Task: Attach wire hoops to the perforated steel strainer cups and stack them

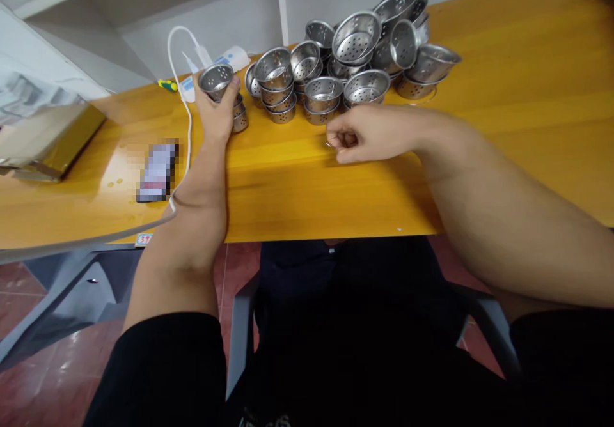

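Note:
My left hand (218, 110) is closed around a small perforated steel cup (215, 79), holding it upright above the yellow table (297, 184) beside a short stack of like cups (240, 117). My right hand (367, 134) rests on the table in front of the pile, its fingers curled in a pinch on a thin bit of wire (329, 145). A big heap of the same perforated steel cups (355, 56) lies behind both hands, some stacked, some tipped on their sides.
A phone (157, 172) lies left of my left forearm. A white cable (185, 94) runs from a power strip (225, 59) at the table's back and off the front edge. A gold-coloured box (52, 142) sits far left. A screwdriver (167, 85) lies near the back edge.

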The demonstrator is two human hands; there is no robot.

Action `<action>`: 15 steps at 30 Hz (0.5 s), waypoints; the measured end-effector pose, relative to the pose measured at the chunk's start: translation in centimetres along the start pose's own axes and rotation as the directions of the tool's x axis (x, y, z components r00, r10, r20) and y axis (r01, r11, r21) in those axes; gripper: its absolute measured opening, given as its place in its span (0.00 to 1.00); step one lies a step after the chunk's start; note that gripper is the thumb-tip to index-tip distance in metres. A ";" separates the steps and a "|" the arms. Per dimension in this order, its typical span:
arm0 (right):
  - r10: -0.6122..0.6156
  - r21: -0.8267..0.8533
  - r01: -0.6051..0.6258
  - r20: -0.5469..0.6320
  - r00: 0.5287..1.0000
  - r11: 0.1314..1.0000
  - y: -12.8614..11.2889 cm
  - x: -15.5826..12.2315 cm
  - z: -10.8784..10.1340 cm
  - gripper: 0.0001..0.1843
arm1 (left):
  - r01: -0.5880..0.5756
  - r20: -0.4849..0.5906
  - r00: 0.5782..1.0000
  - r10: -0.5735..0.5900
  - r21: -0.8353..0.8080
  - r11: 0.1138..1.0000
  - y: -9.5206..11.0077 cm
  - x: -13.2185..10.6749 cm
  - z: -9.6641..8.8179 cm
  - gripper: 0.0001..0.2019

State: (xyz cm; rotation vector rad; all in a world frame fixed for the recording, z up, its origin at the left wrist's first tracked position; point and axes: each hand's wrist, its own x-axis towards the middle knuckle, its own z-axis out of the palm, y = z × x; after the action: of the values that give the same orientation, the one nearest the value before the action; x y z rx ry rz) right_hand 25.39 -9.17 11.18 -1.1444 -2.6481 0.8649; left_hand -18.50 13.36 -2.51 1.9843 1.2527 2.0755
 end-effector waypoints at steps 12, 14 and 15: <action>-0.083 0.194 0.116 -0.171 0.982 0.974 1.1 0.3 0.3 0.11 | 0.018 0.015 1.000 -0.018 0.020 1.000 3.4 -0.5 -0.8 0.55; -0.093 0.186 0.135 -0.219 0.971 0.973 1.1 0.3 0.3 0.11 | -0.031 0.005 1.000 0.031 0.021 0.999 4.1 0.2 -1.1 0.56; -0.093 0.184 0.140 -0.244 0.965 0.973 1.1 0.2 0.2 0.10 | -0.059 -0.009 0.998 0.059 0.025 0.998 4.5 0.5 -1.2 0.57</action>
State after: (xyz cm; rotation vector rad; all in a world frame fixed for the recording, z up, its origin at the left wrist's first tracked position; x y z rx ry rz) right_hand 25.83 -8.55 10.37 -0.9654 -2.3519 0.8897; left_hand -17.41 9.93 0.47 2.0491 1.2425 2.1081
